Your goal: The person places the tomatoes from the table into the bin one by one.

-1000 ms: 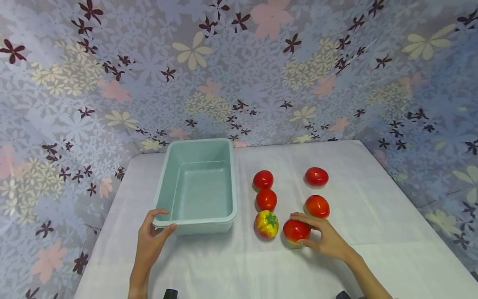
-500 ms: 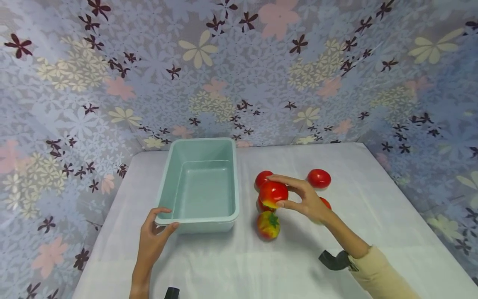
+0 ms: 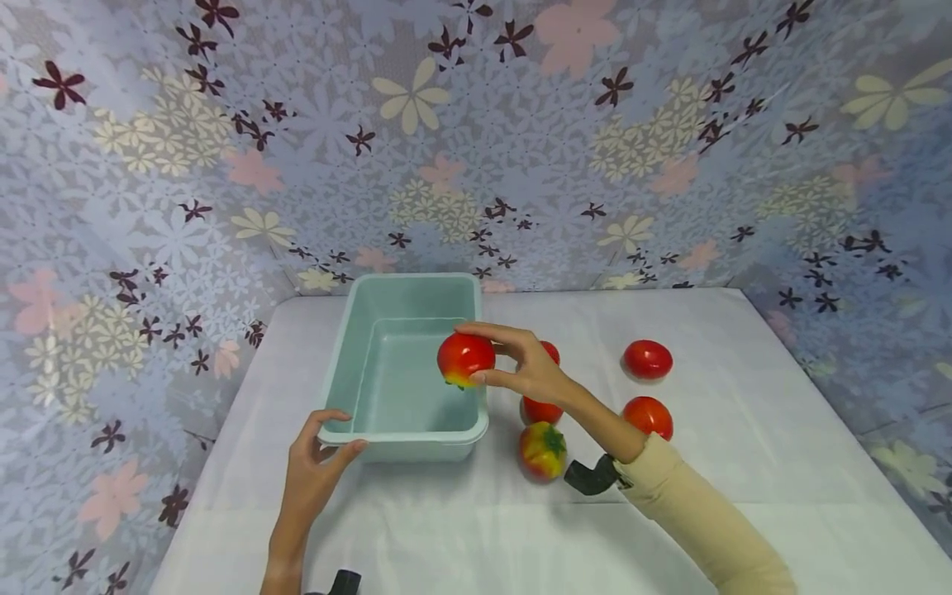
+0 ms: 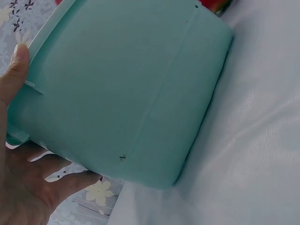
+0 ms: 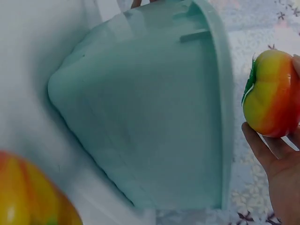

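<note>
My right hand (image 3: 530, 369) holds a red tomato (image 3: 463, 355), its yellow underside and green leaves facing down. It hangs over the right part of a pale green plastic tub (image 3: 416, 438), above the rim. In the right wrist view, the same tomato (image 5: 269, 96) shows yellow and orange beside the tub's wall (image 5: 154, 108), with fingers beneath it. At the tub's near left corner, my left hand (image 3: 316, 459) grips the rim, thumb at the front and fingers round the side. The left wrist view shows that thumb (image 4: 18, 65) on the rim.
Right of the tub lies a yellow-red tomato (image 3: 543, 451) with green leaves. Two red tomatoes behind it, the nearer one (image 3: 541, 411) included, are partly covered by my right hand. Farther right lie two more red tomatoes (image 3: 648, 359) on the white cloth (image 3: 744, 463).
My right hand has lifted the red tomato from the cloth and carried it left, past the other tomatoes, to over the tub. My left hand stays on the tub's corner.
</note>
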`<state>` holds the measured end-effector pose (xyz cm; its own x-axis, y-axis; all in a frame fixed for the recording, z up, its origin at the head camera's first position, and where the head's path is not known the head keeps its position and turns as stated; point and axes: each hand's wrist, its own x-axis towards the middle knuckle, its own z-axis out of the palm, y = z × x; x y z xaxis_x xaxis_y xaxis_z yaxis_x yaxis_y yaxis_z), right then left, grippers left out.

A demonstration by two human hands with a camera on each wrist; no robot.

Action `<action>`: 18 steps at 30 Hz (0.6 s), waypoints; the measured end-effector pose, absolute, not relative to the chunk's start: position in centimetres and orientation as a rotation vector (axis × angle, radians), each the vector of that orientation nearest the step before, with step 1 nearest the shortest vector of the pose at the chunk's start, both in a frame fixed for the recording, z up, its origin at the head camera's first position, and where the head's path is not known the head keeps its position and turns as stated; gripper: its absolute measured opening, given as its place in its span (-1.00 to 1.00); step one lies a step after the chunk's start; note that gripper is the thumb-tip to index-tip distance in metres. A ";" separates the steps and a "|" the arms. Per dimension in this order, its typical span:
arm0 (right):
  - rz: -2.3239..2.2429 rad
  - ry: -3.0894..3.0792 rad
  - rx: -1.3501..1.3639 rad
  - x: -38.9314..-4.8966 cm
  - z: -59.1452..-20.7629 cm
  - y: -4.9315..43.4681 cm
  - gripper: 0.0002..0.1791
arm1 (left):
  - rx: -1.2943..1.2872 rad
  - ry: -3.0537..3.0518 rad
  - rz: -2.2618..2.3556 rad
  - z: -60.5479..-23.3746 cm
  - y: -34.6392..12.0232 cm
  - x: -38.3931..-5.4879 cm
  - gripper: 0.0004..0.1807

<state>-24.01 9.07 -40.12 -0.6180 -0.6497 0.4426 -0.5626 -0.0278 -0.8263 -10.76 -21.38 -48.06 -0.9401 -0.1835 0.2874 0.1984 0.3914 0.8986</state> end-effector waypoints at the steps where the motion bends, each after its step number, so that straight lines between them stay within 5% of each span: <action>1: -1.750 2.126 -1.324 -24.1 -40.3 8.6 -0.38 | -0.021 -2.311 -1.559 -48.0 -21.4 -10.7 -0.58; 18: -1.620 2.191 -1.360 -24.9 -42.0 5.7 -0.29 | -0.023 -2.332 -1.511 -47.7 -21.2 -10.7 -0.59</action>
